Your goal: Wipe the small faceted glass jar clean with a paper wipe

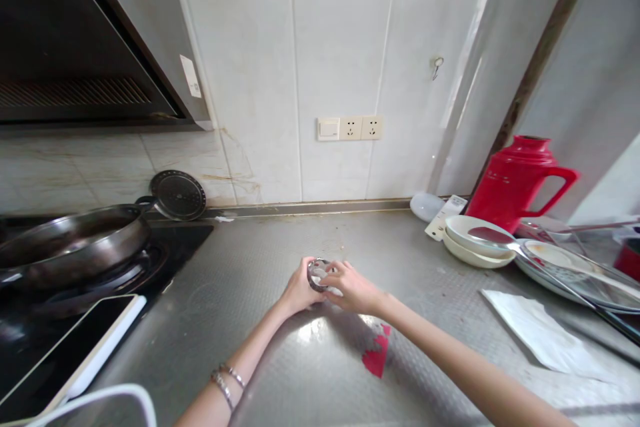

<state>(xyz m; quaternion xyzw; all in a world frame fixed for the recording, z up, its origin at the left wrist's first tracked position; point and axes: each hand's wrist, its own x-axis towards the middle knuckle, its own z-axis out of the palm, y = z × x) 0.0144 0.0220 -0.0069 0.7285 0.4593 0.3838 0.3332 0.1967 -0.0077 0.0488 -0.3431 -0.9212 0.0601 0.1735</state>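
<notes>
Near the middle of the metal counter point(240, 267), a small round glass container point(316, 275) is between my two hands. My left hand point(300, 290) wraps round its left side. At its right, the fingers of my right hand point(353, 287) are bent over the rim and opening; whether they pinch anything inside is too small to tell. Whitish material shows inside the container. Torn red pieces point(376, 355) lie on the counter below my right forearm.
A pan point(75, 247) sits on the black stove at left, with a white-edged device point(75, 353) in front. On the right are stacked bowls point(477, 257), a red thermos point(515, 180), plates, long utensils and a white napkin point(545, 333). Wall tiles and sockets stand behind.
</notes>
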